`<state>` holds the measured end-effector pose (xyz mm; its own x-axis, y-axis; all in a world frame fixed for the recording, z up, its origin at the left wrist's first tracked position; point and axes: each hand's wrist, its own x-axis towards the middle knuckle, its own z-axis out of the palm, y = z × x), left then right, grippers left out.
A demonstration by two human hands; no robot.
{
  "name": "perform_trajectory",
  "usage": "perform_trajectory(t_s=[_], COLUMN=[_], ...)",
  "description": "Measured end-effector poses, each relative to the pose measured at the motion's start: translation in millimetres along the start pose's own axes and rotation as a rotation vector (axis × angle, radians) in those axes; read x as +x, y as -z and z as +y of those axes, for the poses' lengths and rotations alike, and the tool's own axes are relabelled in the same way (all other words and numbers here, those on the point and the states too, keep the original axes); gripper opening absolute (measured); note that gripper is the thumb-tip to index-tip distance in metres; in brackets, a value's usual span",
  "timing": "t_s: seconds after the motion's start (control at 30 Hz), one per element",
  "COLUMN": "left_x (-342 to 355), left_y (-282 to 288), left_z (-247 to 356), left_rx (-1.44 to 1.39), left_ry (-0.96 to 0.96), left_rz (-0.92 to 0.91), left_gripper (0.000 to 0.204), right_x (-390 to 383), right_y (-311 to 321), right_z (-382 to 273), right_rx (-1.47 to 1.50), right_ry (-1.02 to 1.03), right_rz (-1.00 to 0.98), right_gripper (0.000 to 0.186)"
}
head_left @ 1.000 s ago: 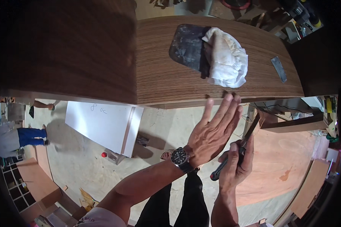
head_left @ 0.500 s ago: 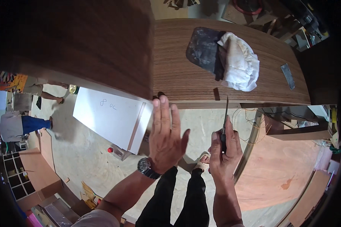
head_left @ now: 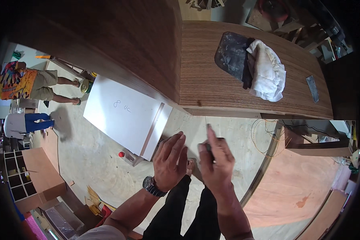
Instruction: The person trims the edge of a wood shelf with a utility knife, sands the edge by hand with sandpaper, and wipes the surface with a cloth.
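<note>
My right hand (head_left: pixel 218 164) is closed round a knife (head_left: pixel 209 147), its index finger stretched forward along it. Motion blurs the knife; its dark handle is mostly hidden by the fingers and the thin blade barely shows. To its left, my left hand (head_left: pixel 169 162) is raised with the fingers loosely bent and the thumb apart; nothing shows in it. Both hands are in front of the near edge of a brown wood-grain panel (head_left: pixel 200 64), touching neither it nor each other. On this panel lie a dark flat plate (head_left: pixel 231 56) and a crumpled white cloth (head_left: pixel 268 74) overlapping its right side.
A tall dark wood panel (head_left: pixel 148 48) rises at the left of the surface. A small grey metal strip (head_left: pixel 312 89) lies at its right end. Below stand a white board (head_left: pixel 124 116) and a pinkish plywood sheet (head_left: pixel 292 180). Two people (head_left: pixel 44 84) stand at far left.
My left hand has drawn back from the panel edge, its fingers bending. My right hand has moved left and back with the knife, away from the edge. The view has shifted leftward.
</note>
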<state>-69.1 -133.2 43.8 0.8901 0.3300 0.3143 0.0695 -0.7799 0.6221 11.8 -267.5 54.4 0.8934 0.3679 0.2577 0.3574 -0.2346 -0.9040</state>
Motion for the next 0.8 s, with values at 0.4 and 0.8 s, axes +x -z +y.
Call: perform_trajectory(t_s=[0.4, 0.8], left_x=[59.5, 85.7], left_y=[-37.4, -160.6], left_z=[36.5, 151.6], left_rx=[0.208, 0.267], left_ry=[-0.128, -0.291], left_rz=[-0.105, -0.169], left_gripper=[0.06, 0.087], right_x=[-8.7, -28.2], right_y=[58.8, 214.7], right_z=[15.7, 65.6], right_rx=[-0.011, -0.03], right_ry=[-0.251, -0.309], right_rz=[0.176, 0.416], right_gripper=[0.051, 0.051])
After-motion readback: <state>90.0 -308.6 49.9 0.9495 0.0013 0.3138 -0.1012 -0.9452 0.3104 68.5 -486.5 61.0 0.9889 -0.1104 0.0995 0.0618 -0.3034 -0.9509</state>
